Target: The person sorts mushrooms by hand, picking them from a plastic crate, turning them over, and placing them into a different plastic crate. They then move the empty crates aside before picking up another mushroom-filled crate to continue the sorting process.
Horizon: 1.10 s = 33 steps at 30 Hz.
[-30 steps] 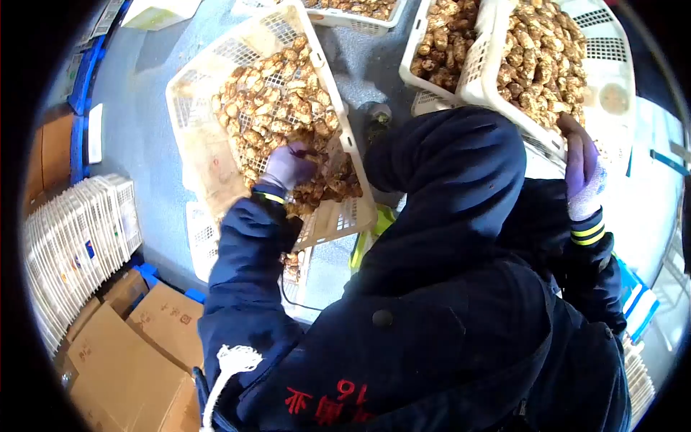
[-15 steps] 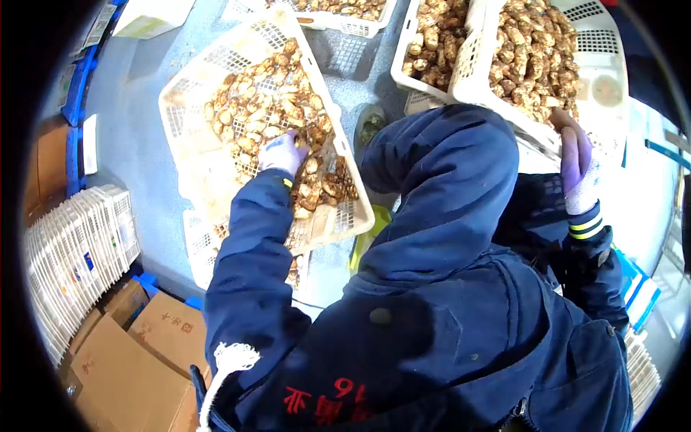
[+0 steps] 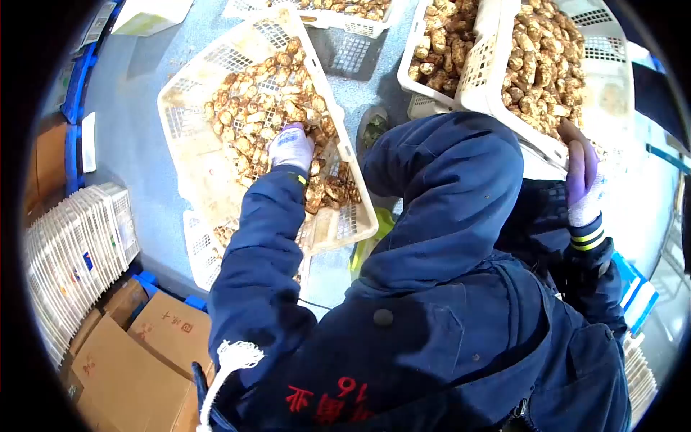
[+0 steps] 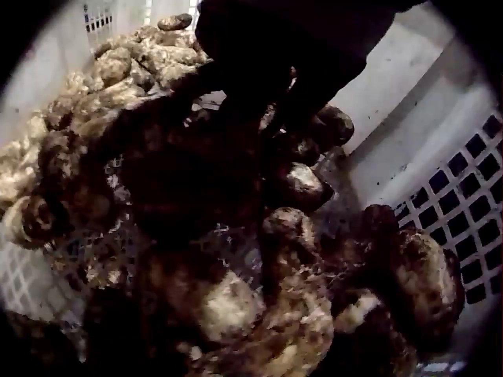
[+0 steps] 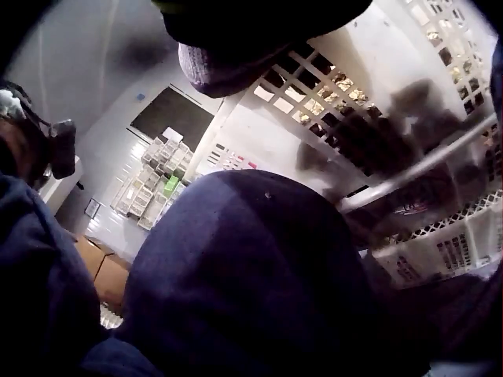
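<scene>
My left hand (image 3: 291, 147), in a pale purple glove, reaches down among brown, knobbly tubers (image 3: 248, 119) in the white slatted basket (image 3: 191, 155) on the left. The left wrist view shows that hand (image 4: 291, 55) as a dark shape over the tubers (image 4: 295, 322); shadow hides whether its fingers grip any. At the near edge of a fuller white basket (image 3: 484, 68) on the right, my right hand (image 3: 584, 176) rests with its fingers extended and holds nothing visible. Only part of its glove (image 5: 216, 71) shows in the right wrist view, beside the basket wall (image 5: 275, 126).
Another tuber-filled basket (image 3: 412, 68) stands against the right one, and one more (image 3: 360, 27) is at the top. Stacked white crates (image 3: 83, 252) and cardboard boxes (image 3: 129, 367) lie at the left. A dark blue knee (image 3: 461, 158) rises between the baskets.
My left hand has shifted slightly within the left basket, and some tubers near it lie differently. The right hand remains at the right basket's edge.
</scene>
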Each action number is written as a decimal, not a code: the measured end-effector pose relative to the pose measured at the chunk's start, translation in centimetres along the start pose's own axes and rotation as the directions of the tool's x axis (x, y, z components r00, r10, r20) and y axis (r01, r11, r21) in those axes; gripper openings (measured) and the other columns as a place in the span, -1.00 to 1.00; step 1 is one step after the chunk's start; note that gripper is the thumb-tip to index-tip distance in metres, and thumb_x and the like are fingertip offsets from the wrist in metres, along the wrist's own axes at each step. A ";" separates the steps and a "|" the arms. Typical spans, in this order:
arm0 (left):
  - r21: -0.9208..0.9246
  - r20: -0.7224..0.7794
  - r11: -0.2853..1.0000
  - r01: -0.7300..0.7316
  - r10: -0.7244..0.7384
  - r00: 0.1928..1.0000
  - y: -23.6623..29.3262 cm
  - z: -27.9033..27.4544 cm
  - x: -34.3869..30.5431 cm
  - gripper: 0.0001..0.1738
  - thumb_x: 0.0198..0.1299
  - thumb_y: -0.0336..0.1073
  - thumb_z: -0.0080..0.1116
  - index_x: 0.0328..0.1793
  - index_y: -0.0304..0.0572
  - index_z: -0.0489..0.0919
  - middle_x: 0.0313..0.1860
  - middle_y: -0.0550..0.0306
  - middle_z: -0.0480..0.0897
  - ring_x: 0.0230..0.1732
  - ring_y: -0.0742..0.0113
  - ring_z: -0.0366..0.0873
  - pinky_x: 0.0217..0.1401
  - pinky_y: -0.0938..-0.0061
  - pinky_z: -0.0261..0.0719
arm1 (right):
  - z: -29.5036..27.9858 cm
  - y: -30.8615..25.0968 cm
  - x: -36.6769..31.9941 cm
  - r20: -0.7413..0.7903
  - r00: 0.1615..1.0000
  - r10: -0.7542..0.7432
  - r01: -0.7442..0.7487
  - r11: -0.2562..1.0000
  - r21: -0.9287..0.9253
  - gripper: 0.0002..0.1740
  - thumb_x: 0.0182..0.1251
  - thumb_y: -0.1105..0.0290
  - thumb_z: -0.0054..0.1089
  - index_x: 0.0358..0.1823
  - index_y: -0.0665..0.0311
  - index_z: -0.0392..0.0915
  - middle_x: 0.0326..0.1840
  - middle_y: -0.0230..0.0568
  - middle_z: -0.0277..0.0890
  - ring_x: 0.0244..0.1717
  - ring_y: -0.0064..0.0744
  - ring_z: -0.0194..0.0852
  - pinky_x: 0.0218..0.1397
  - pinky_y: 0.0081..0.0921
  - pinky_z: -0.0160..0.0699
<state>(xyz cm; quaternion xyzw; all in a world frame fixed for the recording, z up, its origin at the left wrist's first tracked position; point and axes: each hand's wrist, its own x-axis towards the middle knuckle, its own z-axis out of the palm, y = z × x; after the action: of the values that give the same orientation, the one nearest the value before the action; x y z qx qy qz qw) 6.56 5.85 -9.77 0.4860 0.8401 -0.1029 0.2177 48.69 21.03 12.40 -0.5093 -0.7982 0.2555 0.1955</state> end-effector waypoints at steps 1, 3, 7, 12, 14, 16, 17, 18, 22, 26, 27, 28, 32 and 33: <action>0.057 -0.003 0.997 0.059 -0.059 0.998 0.3 1.0 0.8 -0.71 0.16 -0.19 0.17 -0.04 -0.13 0.62 -0.04 -0.10 0.67 -0.01 -0.01 0.66 -0.02 0.08 0.59 | 0.0 -0.2 0.0 0.003 1.000 0.002 -0.002 1.000 -0.005 -0.65 0.53 0.39 -0.15 0.16 0.41 0.50 0.06 -0.01 0.60 0.14 -0.22 0.55 0.27 -0.42 0.41; 0.060 0.050 0.997 0.041 -0.044 0.998 0.0 0.7 1.0 -0.64 0.12 -0.14 0.22 -0.01 -0.14 0.60 -0.03 -0.10 0.66 0.00 -0.03 0.64 0.02 0.09 0.58 | -0.2 -0.4 0.0 0.024 1.000 0.001 0.000 0.999 -0.047 -0.65 0.52 0.39 -0.14 0.15 0.41 0.50 0.05 -0.02 0.60 0.13 -0.21 0.56 0.25 -0.41 0.42; 0.101 0.069 0.991 -0.085 0.078 0.995 -0.6 1.2 -1.0 -0.62 0.16 -0.12 0.15 0.07 -0.06 0.58 -0.02 -0.08 0.62 0.02 -0.03 0.60 0.07 0.15 0.57 | 0.2 0.0 -0.1 -0.009 1.000 -0.021 0.021 0.999 -0.031 -0.65 0.53 0.38 -0.14 0.15 0.42 0.50 0.03 -0.02 0.61 0.09 -0.21 0.57 0.22 -0.41 0.45; 0.073 0.095 0.996 0.055 -0.062 0.994 0.8 0.5 0.3 -0.65 0.14 -0.15 0.17 0.04 -0.05 0.65 -0.04 -0.09 0.64 0.02 -0.03 0.62 0.05 0.13 0.58 | -0.4 -0.7 0.0 0.028 1.000 0.004 -0.003 0.999 -0.033 -0.65 0.52 0.38 -0.15 0.15 0.41 0.51 0.00 0.00 0.62 0.06 -0.21 0.59 0.18 -0.41 0.47; 0.148 0.141 0.988 0.031 -0.052 0.989 0.9 0.0 0.5 -0.65 0.16 -0.18 0.18 0.08 0.05 0.68 0.05 0.04 0.65 0.07 0.08 0.65 0.04 0.20 0.62 | -0.3 -0.7 0.1 0.005 1.000 -0.017 0.018 0.997 -0.071 -0.65 0.53 0.37 -0.14 0.15 0.40 0.51 -0.02 0.02 0.63 0.05 -0.21 0.60 0.17 -0.41 0.48; 0.191 0.129 0.981 0.017 -0.042 0.991 1.6 -0.9 -0.3 -0.67 0.18 -0.17 0.17 0.07 0.09 0.68 0.08 0.04 0.62 0.12 0.09 0.61 0.10 0.18 0.59 | -0.2 -0.5 0.0 -0.011 0.999 -0.030 0.029 0.995 -0.096 -0.65 0.53 0.37 -0.15 0.15 0.40 0.51 -0.02 0.02 0.63 0.04 -0.21 0.60 0.17 -0.41 0.48; 0.122 0.076 0.992 0.019 -0.029 0.997 1.2 -0.1 -0.5 -0.65 0.11 -0.14 0.24 0.05 0.06 0.69 0.04 0.00 0.61 0.10 0.06 0.60 0.13 0.17 0.55 | -0.2 -0.4 0.0 -0.007 0.999 -0.041 0.041 0.996 -0.078 -0.65 0.53 0.37 -0.15 0.15 0.40 0.51 -0.02 0.03 0.62 0.04 -0.20 0.60 0.17 -0.41 0.47; 0.038 0.017 0.999 -0.001 0.000 1.000 0.7 0.6 -0.9 -0.63 0.07 -0.14 0.26 0.03 0.04 0.69 0.02 -0.02 0.61 0.07 0.04 0.60 0.12 0.17 0.55 | -0.1 -0.3 -0.1 -0.012 0.999 -0.045 0.044 0.996 -0.078 -0.65 0.53 0.37 -0.15 0.15 0.40 0.51 -0.02 0.03 0.62 0.04 -0.19 0.60 0.17 -0.41 0.47; -0.313 -0.074 0.941 -0.127 0.109 0.991 -2.3 2.0 -1.9 -0.65 -0.06 -0.25 0.32 -0.09 -0.11 0.68 -0.07 -0.14 0.61 -0.04 -0.08 0.58 0.04 0.15 0.54 | -0.2 -0.5 -0.1 -0.015 0.999 -0.039 0.038 0.996 -0.085 -0.65 0.53 0.37 -0.16 0.15 0.40 0.51 0.00 0.03 0.62 0.07 -0.15 0.58 0.20 -0.40 0.45; -0.263 -0.035 0.948 -0.181 0.178 0.983 -2.0 1.3 -3.2 -0.50 0.02 -0.26 0.32 0.12 -0.25 0.57 -0.09 -0.20 0.64 -0.04 -0.10 0.60 0.07 0.17 0.55 | -0.2 -0.7 0.0 0.000 1.000 -0.026 0.026 0.997 -0.074 -0.64 0.53 0.36 -0.17 0.16 0.40 0.50 0.02 0.05 0.60 0.10 -0.14 0.57 0.23 -0.39 0.43; -0.294 -0.019 0.943 -0.154 0.156 0.988 -2.3 1.8 -2.9 -0.47 0.04 -0.26 0.32 0.17 -0.25 0.54 -0.06 -0.20 0.64 -0.02 -0.10 0.60 0.09 0.16 0.54 | -0.1 -0.5 -0.1 0.001 1.000 -0.023 0.023 0.997 -0.072 -0.63 0.53 0.36 -0.17 0.16 0.40 0.50 0.02 0.05 0.60 0.10 -0.14 0.57 0.23 -0.39 0.43; -0.325 -0.004 0.937 -0.130 0.136 0.991 -2.5 2.2 -2.4 -0.44 0.05 -0.27 0.32 0.22 -0.26 0.51 -0.03 -0.21 0.64 0.01 -0.11 0.59 0.11 0.15 0.54 | -0.2 -0.4 -0.1 0.000 1.000 -0.021 0.020 0.997 -0.072 -0.63 0.53 0.36 -0.17 0.16 0.41 0.50 0.02 0.05 0.60 0.09 -0.14 0.57 0.23 -0.39 0.43; -0.204 0.204 0.979 -0.027 0.069 0.977 -1.6 1.3 -1.4 -0.37 0.07 -0.24 0.35 0.29 -0.27 0.48 0.13 -0.23 0.59 0.12 -0.13 0.57 0.21 0.22 0.51 | -0.2 -0.9 -0.1 0.009 1.000 -0.016 0.017 0.997 -0.079 -0.64 0.53 0.37 -0.17 0.16 0.41 0.50 0.01 0.04 0.61 0.08 -0.16 0.57 0.22 -0.40 0.43; -0.251 0.195 0.967 -0.045 0.096 0.976 -2.0 0.9 -1.5 -0.43 0.09 -0.30 0.35 0.26 -0.26 0.53 0.03 -0.18 0.64 0.00 -0.02 0.66 0.10 0.28 0.58 | -0.2 -0.9 0.0 0.009 1.000 -0.021 0.021 0.997 -0.074 -0.64 0.53 0.37 -0.17 0.16 0.41 0.50 0.01 0.04 0.61 0.08 -0.16 0.58 0.22 -0.40 0.44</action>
<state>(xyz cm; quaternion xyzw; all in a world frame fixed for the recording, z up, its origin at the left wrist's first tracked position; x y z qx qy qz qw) 5.71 3.38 -9.94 0.4717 0.8015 -0.0404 0.3653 48.15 20.72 13.09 -0.5067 -0.8133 0.2257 0.1757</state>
